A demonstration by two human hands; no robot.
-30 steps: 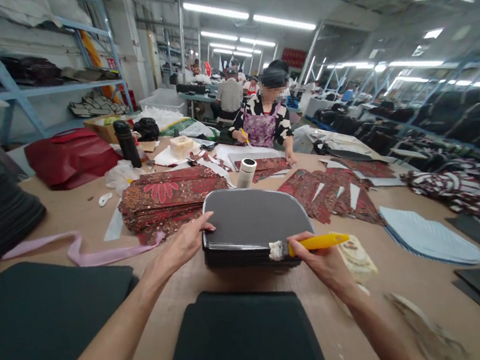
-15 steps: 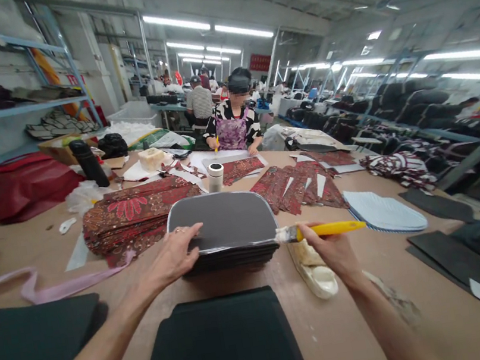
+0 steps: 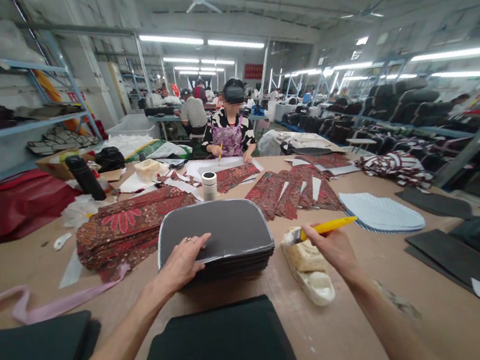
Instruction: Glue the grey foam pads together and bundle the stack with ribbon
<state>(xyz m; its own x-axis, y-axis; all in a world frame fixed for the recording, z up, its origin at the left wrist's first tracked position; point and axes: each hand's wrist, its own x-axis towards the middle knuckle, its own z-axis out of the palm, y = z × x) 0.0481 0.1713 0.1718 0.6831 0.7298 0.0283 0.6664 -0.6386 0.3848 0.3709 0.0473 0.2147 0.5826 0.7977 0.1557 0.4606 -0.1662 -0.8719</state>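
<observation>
A shallow white glue-caked tray (image 3: pixel 316 280) lies on the brown table (image 3: pixel 357 331) just right of the stack of grey rounded panels (image 3: pixel 215 238), holding pale glue residue; the right hand (image 3: pixel 333 247) is clamped around a yellow-handled brush (image 3: pixel 322 228), bristles over the tray; the left hand (image 3: pixel 183 264) rests flat, fingers spread, on the stack's near-left edge; a black fabric sheet (image 3: pixel 216 352) lies nearest the camera.
</observation>
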